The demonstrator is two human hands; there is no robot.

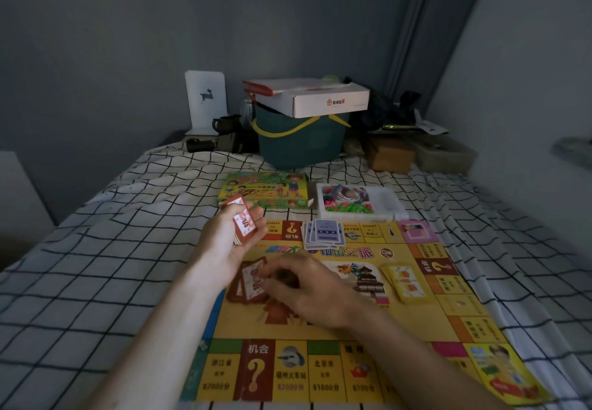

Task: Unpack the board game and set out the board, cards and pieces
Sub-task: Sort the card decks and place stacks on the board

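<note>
Above board, left hand with cards.

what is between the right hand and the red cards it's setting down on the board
Nothing visible. The right hand has its fingers right at the red cards lying on the board. The left hand holds the rest of the red deck off to the side.
</note>
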